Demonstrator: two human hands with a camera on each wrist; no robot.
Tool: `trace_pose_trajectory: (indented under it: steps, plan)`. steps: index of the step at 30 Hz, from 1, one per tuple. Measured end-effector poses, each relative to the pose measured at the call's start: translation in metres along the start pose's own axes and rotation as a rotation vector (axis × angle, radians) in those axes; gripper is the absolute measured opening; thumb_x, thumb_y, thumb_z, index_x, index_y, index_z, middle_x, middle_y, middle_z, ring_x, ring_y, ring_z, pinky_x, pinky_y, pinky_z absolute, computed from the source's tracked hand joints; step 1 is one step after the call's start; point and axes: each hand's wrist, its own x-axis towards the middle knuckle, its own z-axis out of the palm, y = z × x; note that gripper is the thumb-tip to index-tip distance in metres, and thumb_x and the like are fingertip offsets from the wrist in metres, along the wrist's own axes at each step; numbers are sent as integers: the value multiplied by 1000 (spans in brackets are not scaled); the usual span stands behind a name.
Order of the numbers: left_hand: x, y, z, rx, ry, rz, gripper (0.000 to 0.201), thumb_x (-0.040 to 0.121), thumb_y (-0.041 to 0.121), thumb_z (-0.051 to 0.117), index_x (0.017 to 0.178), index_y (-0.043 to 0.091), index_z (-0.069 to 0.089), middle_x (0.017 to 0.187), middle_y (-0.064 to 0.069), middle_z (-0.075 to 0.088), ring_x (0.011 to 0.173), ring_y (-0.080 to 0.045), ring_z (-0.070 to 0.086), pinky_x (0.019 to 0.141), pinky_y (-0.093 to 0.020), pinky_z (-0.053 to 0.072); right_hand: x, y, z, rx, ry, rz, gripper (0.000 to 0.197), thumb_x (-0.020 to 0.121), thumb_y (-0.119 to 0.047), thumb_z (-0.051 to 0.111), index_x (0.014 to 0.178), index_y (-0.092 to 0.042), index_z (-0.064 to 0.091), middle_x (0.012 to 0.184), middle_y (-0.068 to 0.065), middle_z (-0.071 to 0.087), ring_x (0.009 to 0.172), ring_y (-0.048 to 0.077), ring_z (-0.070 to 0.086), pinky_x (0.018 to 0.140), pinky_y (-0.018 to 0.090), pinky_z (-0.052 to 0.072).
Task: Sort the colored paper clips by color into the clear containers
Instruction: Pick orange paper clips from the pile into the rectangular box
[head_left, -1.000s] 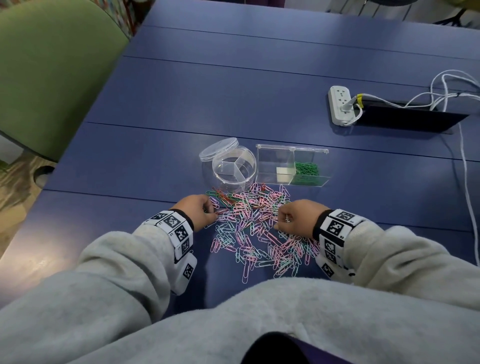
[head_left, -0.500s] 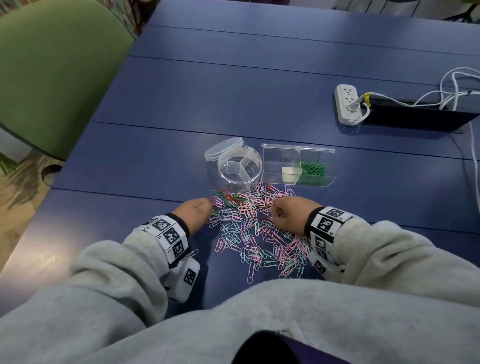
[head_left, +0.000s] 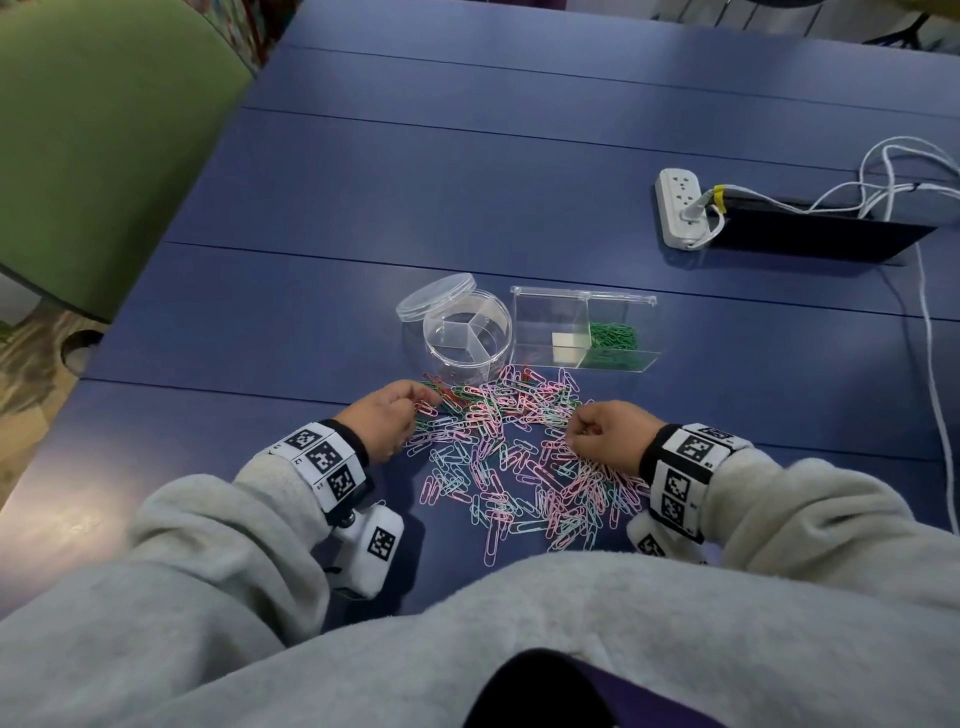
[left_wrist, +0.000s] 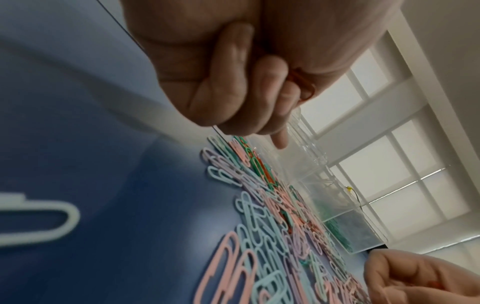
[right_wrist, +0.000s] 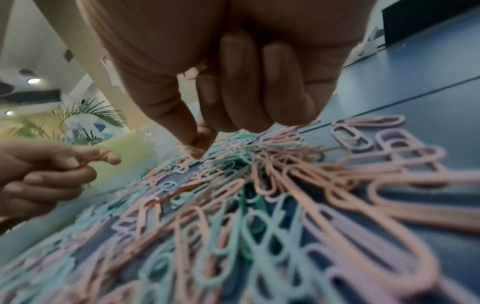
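Observation:
A loose pile of paper clips (head_left: 519, 457) in pink, pale blue, lilac, green and red lies on the blue table (head_left: 467, 182). Behind it stand a round clear container (head_left: 467, 358) with three bare compartments and a clear rectangular box (head_left: 545, 322) holding green clips (head_left: 613, 335) in its right half. My left hand (head_left: 395, 415) is at the pile's far left corner, its fingers curled, pinching a red clip (left_wrist: 303, 86). At the pile's right side my right hand (head_left: 597, 431) is curled too, thumb and forefinger pinching a clip on the pile (right_wrist: 197, 150); something red shows inside its fingers (left_wrist: 436, 284).
The round container's lid (head_left: 435, 296) leans against its back left rim. A white power strip (head_left: 678, 208) with white cables (head_left: 935, 364) and a black panel (head_left: 810, 234) lie at the back right. A green chair (head_left: 104, 145) stands off the table's left edge.
Both hands stay at the sides of the pile, picking among the clips with small finger moves. The containers have not moved.

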Motion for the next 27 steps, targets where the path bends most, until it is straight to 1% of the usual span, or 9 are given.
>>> trace_pose_trajectory:
  steps: [3, 6, 9, 12, 15, 18, 20, 23, 27]
  plan:
    - [-2, 1, -1, -38, -8, 9, 34, 95, 1, 20, 84, 18, 47, 37, 6, 30, 25, -7, 21, 30, -9, 16, 3, 1, -1, -130, 19, 7, 9, 90, -23, 51, 83, -28, 53, 80, -10, 56, 72, 11, 54, 61, 23, 44]
    - [-5, 5, 0, -25, -10, -13, 34, 85, -7, 17, 73, 14, 42, 36, 1, 31, 25, -10, 21, 33, -8, 15, 1, 0, -2, -223, 50, -10, 5, 90, -27, 52, 93, -31, 50, 75, -13, 50, 69, 11, 52, 59, 24, 42]
    - [-9, 9, 0, -28, 14, -61, 31, 78, -8, 19, 64, 12, 39, 36, -2, 33, 26, -10, 21, 37, -7, 15, -3, -9, -2, -308, -42, -106, 14, 91, -31, 53, 104, -33, 52, 73, -12, 47, 71, 12, 52, 64, 26, 46]
    - [-8, 8, 0, -64, -17, -93, 30, 83, -4, 21, 62, 10, 39, 34, 0, 34, 25, -9, 21, 37, -6, 16, -4, -19, 3, -420, -129, -167, 17, 90, -32, 55, 107, -34, 55, 80, -15, 50, 79, 13, 52, 67, 26, 44]
    - [-6, 7, 1, -85, -38, -107, 40, 97, 23, 25, 60, 14, 37, 39, 2, 32, 28, -9, 21, 35, -8, 16, -1, -23, 6, -458, -138, -163, 14, 89, -26, 53, 102, -31, 55, 85, -14, 52, 81, 12, 51, 68, 26, 43]
    - [-6, 8, 2, 23, -50, -121, 56, 97, 52, 25, 55, 17, 32, 45, 0, 29, 36, -13, 21, 38, -12, 17, 2, -24, 8, -452, -137, -170, 10, 87, -22, 52, 92, -29, 56, 83, -14, 54, 79, 12, 52, 69, 26, 45]
    - [-4, 7, 1, 114, -49, -117, 58, 97, 53, 25, 53, 17, 31, 46, 0, 29, 40, -15, 21, 41, -17, 19, 2, -22, 8, -414, -119, -184, 7, 87, -24, 52, 87, -31, 53, 81, -14, 55, 78, 12, 53, 69, 26, 46]
    - [-5, 4, -1, 234, -27, -64, 57, 100, 45, 21, 54, 15, 33, 46, -2, 31, 41, -19, 27, 44, -26, 23, 0, -20, 5, -296, -73, -186, 4, 89, -30, 54, 85, -30, 53, 72, -14, 52, 71, 11, 51, 60, 22, 42]
    - [-6, 2, -1, 151, 9, -67, 50, 101, 34, 27, 57, 13, 35, 38, 1, 27, 34, -16, 25, 40, -21, 20, 1, -17, -2, -130, -1, -128, 23, 93, -21, 43, 70, -24, 41, 68, -6, 47, 61, 12, 43, 60, 27, 42]
